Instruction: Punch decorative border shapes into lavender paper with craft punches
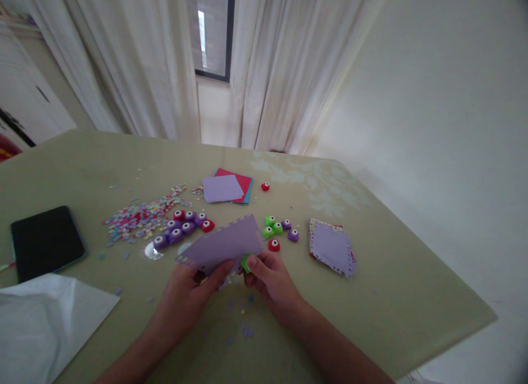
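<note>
A lilac paper sheet [233, 241] with small holes punched along its edges is held tilted above the table by my left hand [187, 290], the thumb on top. My right hand [274, 285] is closed round a small green paper punch [246, 264], which sits at the sheet's near right edge. Whether the punch is pressed down cannot be made out. Loose lilac paper bits [246, 332] lie on the table below my hands. Just beyond the sheet are more green punches [278, 228], purple ones [293, 235] and a red one [274, 245].
Left of the sheet stand several purple and red punches [188, 228] beside a pile of coloured confetti [140, 216]. Uncut coloured sheets [223, 188] lie further back. Punched sheets [330, 246] are stacked at right. A black tablet [47, 241] and a white bag [53, 323] lie left.
</note>
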A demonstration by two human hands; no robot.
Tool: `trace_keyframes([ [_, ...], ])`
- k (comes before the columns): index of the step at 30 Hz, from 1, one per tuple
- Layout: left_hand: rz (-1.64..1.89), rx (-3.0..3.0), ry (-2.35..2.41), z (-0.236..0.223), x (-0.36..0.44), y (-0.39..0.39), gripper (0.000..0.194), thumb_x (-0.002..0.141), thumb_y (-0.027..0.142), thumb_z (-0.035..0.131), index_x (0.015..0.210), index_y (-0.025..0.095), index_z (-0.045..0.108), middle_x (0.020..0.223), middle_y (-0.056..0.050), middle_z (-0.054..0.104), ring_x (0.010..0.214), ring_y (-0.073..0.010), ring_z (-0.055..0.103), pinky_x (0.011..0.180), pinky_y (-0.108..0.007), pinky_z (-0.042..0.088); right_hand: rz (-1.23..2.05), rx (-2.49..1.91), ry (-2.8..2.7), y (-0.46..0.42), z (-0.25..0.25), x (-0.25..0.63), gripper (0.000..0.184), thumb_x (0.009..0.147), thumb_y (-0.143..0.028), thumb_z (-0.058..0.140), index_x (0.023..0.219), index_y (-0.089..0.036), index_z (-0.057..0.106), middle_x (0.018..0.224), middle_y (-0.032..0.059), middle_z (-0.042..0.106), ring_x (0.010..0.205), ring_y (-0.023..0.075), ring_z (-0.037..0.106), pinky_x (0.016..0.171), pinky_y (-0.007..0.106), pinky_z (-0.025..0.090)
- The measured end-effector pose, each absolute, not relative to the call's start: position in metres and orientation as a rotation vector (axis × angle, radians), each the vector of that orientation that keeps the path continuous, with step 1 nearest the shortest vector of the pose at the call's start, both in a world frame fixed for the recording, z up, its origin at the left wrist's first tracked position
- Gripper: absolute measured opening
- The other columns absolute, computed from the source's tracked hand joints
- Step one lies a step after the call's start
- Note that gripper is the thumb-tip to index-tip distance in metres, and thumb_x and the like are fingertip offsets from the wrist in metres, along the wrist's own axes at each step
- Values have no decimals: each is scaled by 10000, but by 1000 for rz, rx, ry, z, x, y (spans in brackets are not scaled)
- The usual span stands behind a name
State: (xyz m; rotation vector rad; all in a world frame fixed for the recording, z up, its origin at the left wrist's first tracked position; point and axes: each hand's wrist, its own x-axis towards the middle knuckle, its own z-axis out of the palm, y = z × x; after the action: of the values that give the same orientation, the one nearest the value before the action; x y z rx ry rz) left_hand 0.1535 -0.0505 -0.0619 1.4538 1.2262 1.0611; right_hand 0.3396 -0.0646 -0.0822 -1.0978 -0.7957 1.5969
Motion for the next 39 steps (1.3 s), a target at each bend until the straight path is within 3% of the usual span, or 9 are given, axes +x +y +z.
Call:
trace_keyframes([
  [18,1055,1474,1213,-63,152,-52,187,884,404,762,866,223,808,810,-15,836,719,-240,765,626,-291,601,1608,-1086,-812,-66,-80,338,603,630,-717,955,736,-161,747,697,17,691,564,104,492,564,258,334],
  [33,1046,1483,1222,-64,153,-51,211,884,418,753,804,225,776,729,-3,794,661,-225,728,586,-284,576,1623,-1076,-855,-68,-84,338,605,675,-727,928,773,-157,751,699,13,668,575,106,491,573,257,332],
  [39,1060,1486,1221,-62,152,-52,217,887,424,751,771,242,768,690,-2,774,748,-255,763,641,-302,600,1610,-1091,-881,-69,-85,338,587,687,-715,926,763,-162,745,695,5,651,585,109,492,573,257,342],
])
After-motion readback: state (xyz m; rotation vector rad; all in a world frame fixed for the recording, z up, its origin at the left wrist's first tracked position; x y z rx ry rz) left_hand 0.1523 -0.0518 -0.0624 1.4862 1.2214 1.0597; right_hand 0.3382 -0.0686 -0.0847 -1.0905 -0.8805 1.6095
